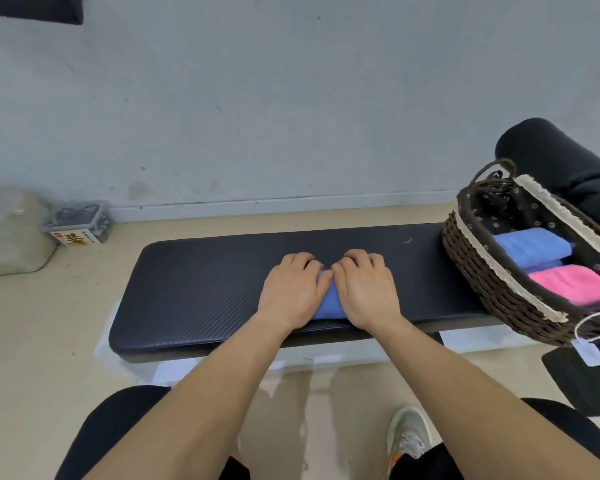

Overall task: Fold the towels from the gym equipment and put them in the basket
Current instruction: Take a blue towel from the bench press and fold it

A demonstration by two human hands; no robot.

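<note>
A small blue towel (329, 303) lies bunched on the black padded bench (201, 289), mostly hidden under my hands. My left hand (291, 289) and my right hand (364, 289) lie side by side on it, fingers curled over its far edge. At the bench's right end stands a dark wicker basket (478, 271) with a dark flowered lining. Inside it lie a folded blue towel (530, 245) and a folded pink towel (572, 282).
A black foam roller pad (551, 157) rises behind the basket. On the floor at the left are a pale sack (11, 233) and a clear plastic box (80, 221). A black mat (589, 379) lies at the right. My knees and one shoe (409, 434) are below.
</note>
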